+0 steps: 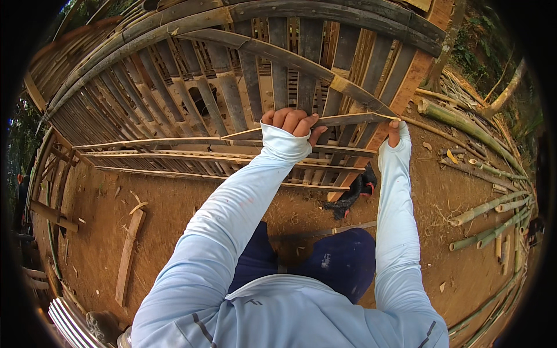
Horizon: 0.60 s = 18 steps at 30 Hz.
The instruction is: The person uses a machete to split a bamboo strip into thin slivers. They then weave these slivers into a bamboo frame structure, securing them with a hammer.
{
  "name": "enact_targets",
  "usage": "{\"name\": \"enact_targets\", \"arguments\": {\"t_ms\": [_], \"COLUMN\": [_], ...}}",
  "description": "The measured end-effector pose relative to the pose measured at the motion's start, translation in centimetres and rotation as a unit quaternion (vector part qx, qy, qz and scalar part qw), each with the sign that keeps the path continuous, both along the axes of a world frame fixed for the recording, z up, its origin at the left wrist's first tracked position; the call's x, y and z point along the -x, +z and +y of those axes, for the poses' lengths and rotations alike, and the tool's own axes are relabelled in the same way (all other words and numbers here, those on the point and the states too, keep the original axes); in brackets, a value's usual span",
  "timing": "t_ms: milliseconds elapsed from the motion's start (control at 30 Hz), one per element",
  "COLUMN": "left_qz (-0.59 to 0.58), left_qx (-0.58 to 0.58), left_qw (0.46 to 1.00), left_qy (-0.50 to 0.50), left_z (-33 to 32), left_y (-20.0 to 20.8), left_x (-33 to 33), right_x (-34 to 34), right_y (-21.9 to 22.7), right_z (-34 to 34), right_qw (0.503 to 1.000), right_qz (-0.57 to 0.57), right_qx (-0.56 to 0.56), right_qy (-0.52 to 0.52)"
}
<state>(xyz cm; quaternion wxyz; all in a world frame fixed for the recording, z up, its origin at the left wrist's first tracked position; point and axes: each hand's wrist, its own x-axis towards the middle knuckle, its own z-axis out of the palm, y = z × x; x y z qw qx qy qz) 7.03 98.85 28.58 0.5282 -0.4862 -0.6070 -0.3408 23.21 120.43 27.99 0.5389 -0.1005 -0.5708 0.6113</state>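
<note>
A split bamboo strip [354,119] runs crosswise in front of a fence panel of upright bamboo slats [278,55]. My left hand [290,123] is closed round the strip, knuckles up, and one pointed end sticks out to its left. At the strip's right end, beside a wooden post [413,81], my right hand [394,133] pinches it; most of those fingers are hidden. Above the strip, a slanting bamboo slat [290,61] crosses the uprights and comes down to the post. Long horizontal bamboo rails [232,155] lie just below my left hand.
A black and red bundle [351,196] lies on the dirt at the post's foot. Cut bamboo poles [490,209] and a thick bamboo trunk [464,130] lie to the right. A wooden plank [130,255] rests on the ground at left. Trees stand at far right.
</note>
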Motion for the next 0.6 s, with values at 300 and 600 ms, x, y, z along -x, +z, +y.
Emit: {"name": "enact_targets", "arguments": {"t_ms": [300, 600], "left_qz": [0.008, 0.014], "left_qx": [-0.019, -0.019], "left_qw": [1.0, 1.0], "left_qy": [-0.007, -0.011], "left_z": [0.2, 0.7], "left_y": [-0.2, 0.1], "left_x": [0.2, 0.3], "right_x": [-0.3, -0.1], "right_y": [0.2, -0.1], "right_z": [-0.3, 0.3], "right_qw": [1.0, 0.997], "right_qz": [-0.02, -0.034], "right_qx": [0.013, -0.033], "right_qy": [0.003, -0.065]}}
